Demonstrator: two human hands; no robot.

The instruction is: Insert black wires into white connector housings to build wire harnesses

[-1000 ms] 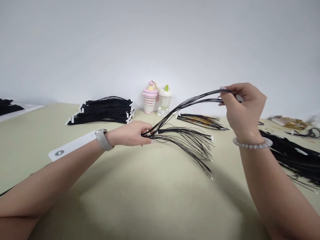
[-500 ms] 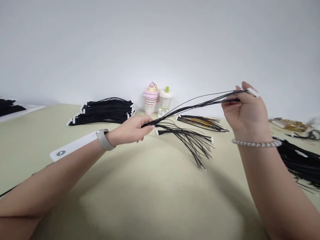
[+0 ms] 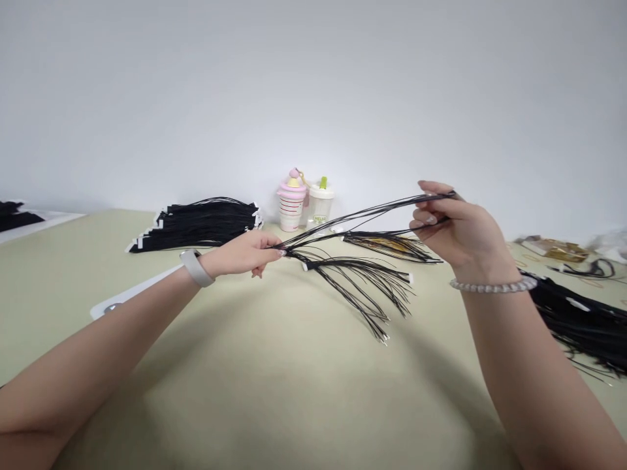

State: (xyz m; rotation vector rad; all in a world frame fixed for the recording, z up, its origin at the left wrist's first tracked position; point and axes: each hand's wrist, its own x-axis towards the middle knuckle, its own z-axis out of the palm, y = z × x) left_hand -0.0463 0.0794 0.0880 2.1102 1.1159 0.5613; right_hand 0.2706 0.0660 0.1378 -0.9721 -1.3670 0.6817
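My left hand (image 3: 249,253) pinches a bundle of thin black wires (image 3: 343,219) near one end, above the table. To the right and higher, my right hand (image 3: 455,228) grips the other part of these wires, which split into two strands before reaching its fingers. Loose wires with bare tips fan down to the right from my left fingers. Just beneath lies a short wire bundle (image 3: 360,264) with white connectors at its ends. Behind it rests another bundle (image 3: 386,245) with black and yellow wires. Whatever my right palm encloses is hidden.
A large stack of black wire harnesses (image 3: 206,222) with white connectors lies at the back left. Two drink cups, a pink one (image 3: 292,205) and a clear one (image 3: 321,205), stand by the wall. More black wires (image 3: 582,320) lie at the right, near a yellowish packet (image 3: 556,248).
My right hand has moved left and slightly down, and the white connector at its fingers no longer shows. The wires between the hands have spread apart. My left hand has shifted slightly left.
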